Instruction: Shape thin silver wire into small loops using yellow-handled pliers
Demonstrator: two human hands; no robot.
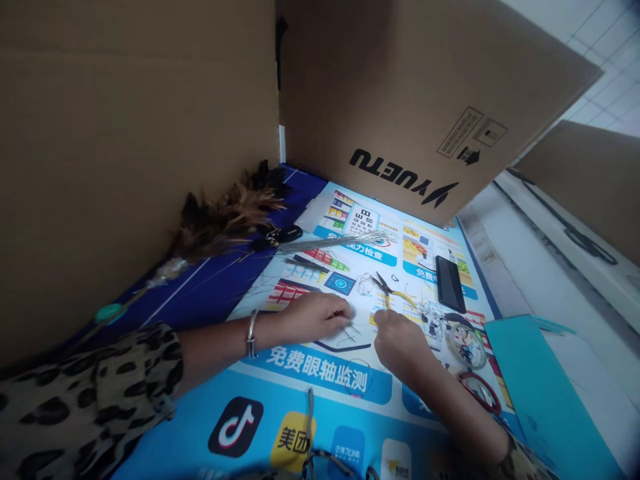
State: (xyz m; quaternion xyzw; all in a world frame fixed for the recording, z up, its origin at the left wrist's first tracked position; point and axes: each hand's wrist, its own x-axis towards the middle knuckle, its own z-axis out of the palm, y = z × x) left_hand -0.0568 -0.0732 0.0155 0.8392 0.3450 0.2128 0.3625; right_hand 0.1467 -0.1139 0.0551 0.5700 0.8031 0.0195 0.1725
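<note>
My left hand (pixel 320 316), a bangle on its wrist, is closed, fingertips pressed together low over the printed sheet (pixel 345 397). Several short thin wire pieces (pixel 354 331) lie by its fingertips. To the right, my right hand (pixel 403 341) is also closed, thumb side toward the left hand. What either hand pinches is too fine to make out. Just beyond the right hand lies a pair of pliers (pixel 384 284) with yellow handles, jaws pointing away; one handle ends close to the fingers. A bundle of long silver wires (pixel 333 243) lies farther back.
Tall cardboard boxes (pixel 400 87) wall off the back and left. A feather duster (pixel 225 217) and a black key fob (pixel 288 234) lie at left. On the right are a black phone (pixel 450 285), a round clear container (pixel 466 345), a red-rimmed round object (pixel 480 392) and a teal box (pixel 545 393).
</note>
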